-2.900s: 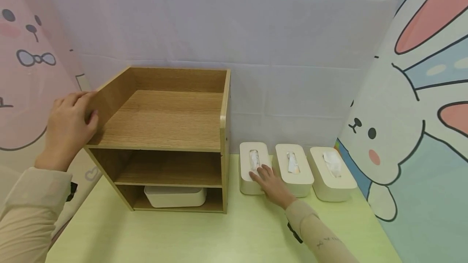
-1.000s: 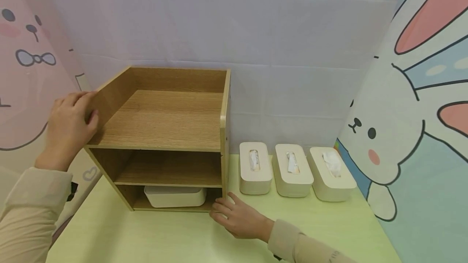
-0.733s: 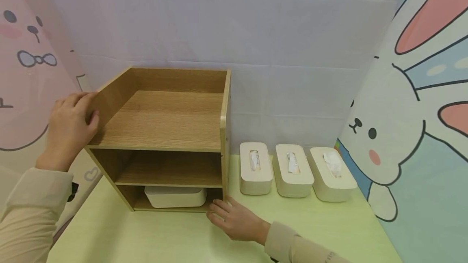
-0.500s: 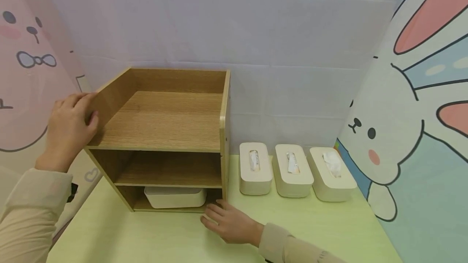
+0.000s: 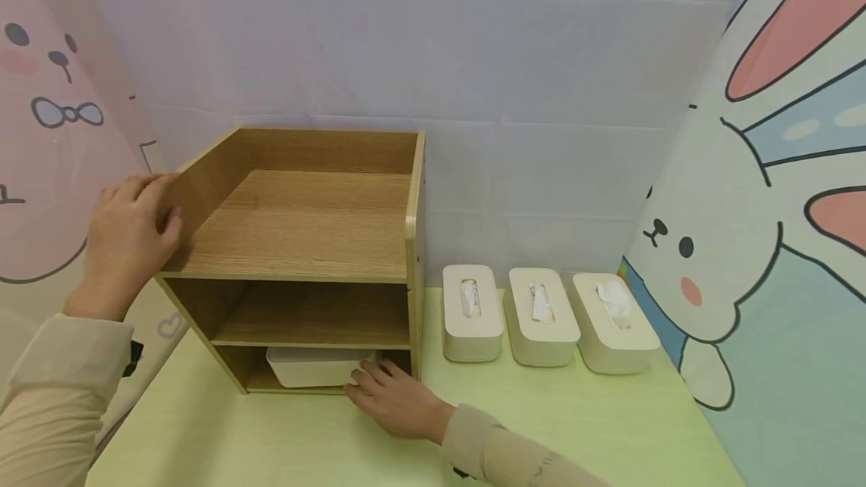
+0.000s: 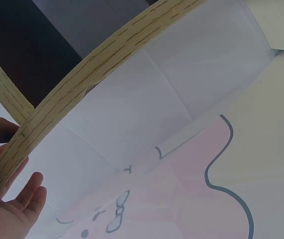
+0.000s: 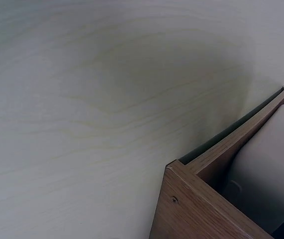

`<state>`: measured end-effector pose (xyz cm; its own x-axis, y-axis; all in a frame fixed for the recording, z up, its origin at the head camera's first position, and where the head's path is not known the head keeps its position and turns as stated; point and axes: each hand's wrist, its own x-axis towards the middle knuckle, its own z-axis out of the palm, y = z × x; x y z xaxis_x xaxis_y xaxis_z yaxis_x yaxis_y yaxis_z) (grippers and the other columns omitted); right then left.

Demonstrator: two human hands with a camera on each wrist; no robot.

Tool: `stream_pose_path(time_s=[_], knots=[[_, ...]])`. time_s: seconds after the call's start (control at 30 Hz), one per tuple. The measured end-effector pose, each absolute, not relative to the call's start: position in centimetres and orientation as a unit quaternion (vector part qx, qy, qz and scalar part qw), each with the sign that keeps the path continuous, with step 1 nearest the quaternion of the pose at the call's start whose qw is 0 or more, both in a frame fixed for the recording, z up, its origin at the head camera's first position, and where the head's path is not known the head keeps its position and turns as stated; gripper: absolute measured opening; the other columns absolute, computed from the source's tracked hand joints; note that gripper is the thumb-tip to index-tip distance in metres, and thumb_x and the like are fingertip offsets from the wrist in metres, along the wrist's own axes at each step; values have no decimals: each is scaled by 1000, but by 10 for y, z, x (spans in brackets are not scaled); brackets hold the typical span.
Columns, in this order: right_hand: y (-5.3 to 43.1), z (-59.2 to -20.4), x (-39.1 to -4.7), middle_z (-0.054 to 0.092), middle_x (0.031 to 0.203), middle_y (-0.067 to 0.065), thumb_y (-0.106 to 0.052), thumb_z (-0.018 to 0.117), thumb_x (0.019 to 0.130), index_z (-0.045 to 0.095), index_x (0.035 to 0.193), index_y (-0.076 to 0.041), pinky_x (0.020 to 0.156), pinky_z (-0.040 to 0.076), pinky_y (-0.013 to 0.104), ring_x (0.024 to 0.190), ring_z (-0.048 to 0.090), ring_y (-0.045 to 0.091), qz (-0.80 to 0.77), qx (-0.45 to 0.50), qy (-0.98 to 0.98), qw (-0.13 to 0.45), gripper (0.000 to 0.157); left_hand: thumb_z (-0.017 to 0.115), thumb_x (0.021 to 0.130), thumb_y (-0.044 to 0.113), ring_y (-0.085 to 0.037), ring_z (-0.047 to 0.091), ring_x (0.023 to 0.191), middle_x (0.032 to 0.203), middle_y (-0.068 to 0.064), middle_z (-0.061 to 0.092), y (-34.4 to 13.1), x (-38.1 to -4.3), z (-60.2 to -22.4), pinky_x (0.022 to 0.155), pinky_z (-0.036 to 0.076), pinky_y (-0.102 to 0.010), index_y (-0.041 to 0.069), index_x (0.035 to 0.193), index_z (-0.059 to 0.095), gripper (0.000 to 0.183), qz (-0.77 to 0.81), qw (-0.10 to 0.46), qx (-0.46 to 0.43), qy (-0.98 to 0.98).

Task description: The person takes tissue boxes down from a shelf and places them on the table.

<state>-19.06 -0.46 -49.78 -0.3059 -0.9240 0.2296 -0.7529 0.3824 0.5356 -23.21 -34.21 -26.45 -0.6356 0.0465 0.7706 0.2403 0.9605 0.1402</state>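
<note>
A wooden desktop shelf (image 5: 318, 224) stands on the table in the head view. My left hand (image 5: 128, 239) grips the front of its left side panel, thumb inside and fingers outside; the left wrist view shows this hand (image 6: 12, 204) around the panel edge. In the bottom compartment lies a white box (image 5: 311, 368), shaped like the tissue boxes beside the shelf. My right hand (image 5: 399, 400) is at that box's front right corner, fingers extended and loosely bent, covering part of it. Whether they touch it, I cannot tell. The right wrist view shows the box (image 7: 268, 159) inside the shelf.
Three white tissue boxes stand in a row right of the shelf: a left one (image 5: 472, 329), a middle one (image 5: 544, 333) and a right one (image 5: 612, 340). The pale green table (image 5: 284, 442) extends in front. White and cartoon-printed cloths (image 5: 575, 96) hang behind and at the sides.
My right hand has moved from the left tissue box to the shelf's lower right corner, then left to the box in the bottom compartment. The left hand has stayed on the panel.
</note>
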Motion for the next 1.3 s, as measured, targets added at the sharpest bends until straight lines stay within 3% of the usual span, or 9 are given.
stream_pose_path(time_s=[0.4, 0.7, 0.83, 0.93, 1.03, 1.3], knots=[[-26, -497, -203, 36, 138, 2, -32, 42, 93, 30, 138, -19, 88, 49, 23, 121, 44, 15, -168, 500, -819, 225, 48, 54, 79, 2, -49, 44, 99, 112, -30, 53, -341, -232, -264, 89, 33, -55, -3, 118, 54, 39, -110, 420, -82, -897], [-38, -497, -217, 44, 135, -5, -26, 44, 95, 27, 140, -17, 71, 48, 10, 106, 54, 3, -151, 462, -865, 129, 49, 55, 78, 2, -49, 45, 97, 111, -30, 54, -343, -234, -266, 89, 33, -55, -3, 118, 55, 39, -114, 429, -89, -892], [-41, -497, -222, 50, 130, -7, -22, 46, 95, 29, 141, -19, 47, 40, 9, 78, 56, -2, -111, 447, -882, 98, 49, 55, 78, 2, -50, 45, 97, 111, -30, 54, -342, -234, -267, 88, 33, -55, -2, 118, 55, 40, -112, 429, -86, -892], [-41, -498, -223, 55, 123, -7, -17, 47, 94, 32, 138, -19, 36, 30, 11, 56, 44, -2, -80, 441, -890, 86, 47, 55, 79, 2, -50, 45, 97, 111, -30, 54, -342, -233, -267, 88, 33, -55, -2, 118, 55, 40, -108, 426, -85, -894], [-41, -498, -223, 56, 119, -6, -15, 48, 93, 34, 136, -20, 34, 27, 12, 52, 39, -1, -66, 436, -894, 79, 45, 55, 79, 3, -49, 45, 97, 111, -30, 54, -341, -233, -267, 89, 33, -55, -2, 118, 55, 39, -106, 426, -86, -895], [-44, -499, -222, 50, 132, -4, -10, 47, 93, 30, 139, -20, 33, 27, 14, 46, 36, 1, -47, 416, -907, 41, 50, 55, 79, 3, -50, 45, 97, 112, -30, 54, -342, -233, -266, 88, 34, -55, -2, 118, 55, 40, -109, 428, -85, -893]])
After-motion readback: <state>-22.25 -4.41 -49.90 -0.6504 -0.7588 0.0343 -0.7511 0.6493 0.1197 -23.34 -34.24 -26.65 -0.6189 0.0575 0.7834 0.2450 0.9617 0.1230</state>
